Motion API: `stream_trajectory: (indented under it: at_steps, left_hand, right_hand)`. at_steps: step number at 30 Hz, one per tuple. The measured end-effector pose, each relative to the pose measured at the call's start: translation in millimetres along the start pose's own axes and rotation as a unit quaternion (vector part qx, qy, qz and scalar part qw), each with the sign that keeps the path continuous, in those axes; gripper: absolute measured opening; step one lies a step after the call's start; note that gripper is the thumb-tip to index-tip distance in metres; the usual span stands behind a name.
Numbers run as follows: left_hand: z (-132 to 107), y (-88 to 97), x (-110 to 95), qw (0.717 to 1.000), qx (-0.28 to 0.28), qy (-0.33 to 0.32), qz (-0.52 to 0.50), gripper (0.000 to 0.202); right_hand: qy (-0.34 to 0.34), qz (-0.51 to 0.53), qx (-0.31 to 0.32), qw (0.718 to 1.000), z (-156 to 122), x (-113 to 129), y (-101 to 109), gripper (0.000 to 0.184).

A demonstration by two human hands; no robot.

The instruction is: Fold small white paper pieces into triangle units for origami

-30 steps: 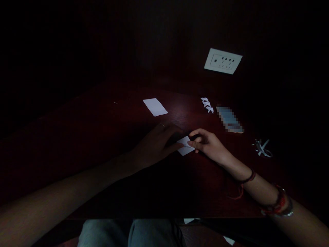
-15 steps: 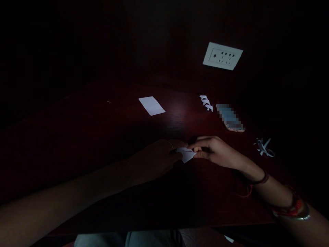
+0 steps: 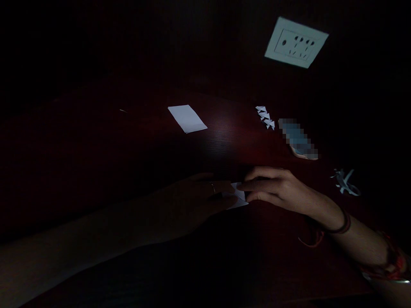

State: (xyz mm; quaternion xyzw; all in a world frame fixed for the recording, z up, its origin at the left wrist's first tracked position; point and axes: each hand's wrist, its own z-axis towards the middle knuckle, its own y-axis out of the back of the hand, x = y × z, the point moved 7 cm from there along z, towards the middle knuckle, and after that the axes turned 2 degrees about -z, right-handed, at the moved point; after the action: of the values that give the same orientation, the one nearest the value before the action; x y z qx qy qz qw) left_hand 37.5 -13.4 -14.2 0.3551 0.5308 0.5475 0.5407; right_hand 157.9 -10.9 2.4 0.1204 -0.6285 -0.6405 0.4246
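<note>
A small piece of folded white paper [image 3: 239, 202] lies low over the dark red table between my two hands. My left hand [image 3: 195, 199], in deep shadow with a ring on one finger, has its thumb and fingers on the paper's left part. From the right, my right hand [image 3: 278, 188] grips the paper's right edge with thumb and fingertips. Fold lines show on the bit of paper between the fingers; the rest is covered. Beyond the hands lies a stack of white paper sheets [image 3: 188, 119]. Several small folded paper pieces [image 3: 265, 117] lie in a row to its right.
A phone [image 3: 298, 139] with a blurred screen lies right of the folded pieces. Further right is a tangle of thin paper strips [image 3: 346, 183]. A white wall socket [image 3: 296, 42] sits above the dark red table [image 3: 221, 143]. The surroundings are very dark.
My fingers have shifted on the paper, and my left thumb and forefinger now lie straighter across it. The view has moved, so the socket and phone appear further up and right.
</note>
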Motion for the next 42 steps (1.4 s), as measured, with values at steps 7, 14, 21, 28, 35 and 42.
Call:
stream_trajectory:
  at_steps: [7,14,21,28,35,42]
  left_hand:
    - [0,5.7,5,1.000,0.003,-0.021,0.015,0.047]
    - [0,4.1,7,0.998,0.016,-0.043,0.035,0.044]
    - [-2,4.5,4,0.998,0.021,-0.046,0.045,0.045]
    - [-1,6.2,0,0.998,-0.005,-0.038,0.050,0.040]
    - [2,2.3,1,1.000,0.003,-0.003,0.030,0.032]
    - [2,4.0,0,0.999,0.038,0.019,0.031,0.036]
  right_hand:
    - [0.083,-0.109,-0.004,0.991,-1,9,-4,0.017]
    - [0.109,-0.113,-0.026,0.987,-3,13,-6,0.016]
    - [0.073,-0.062,-0.020,0.995,-1,12,-4,0.015]
    - [-0.081,0.023,-0.034,0.996,7,0,-4,0.006]
    - [-0.181,0.016,-0.053,0.982,9,-4,-5,0.012]
    - [-0.215,0.004,-0.048,0.976,12,-5,-8,0.014]
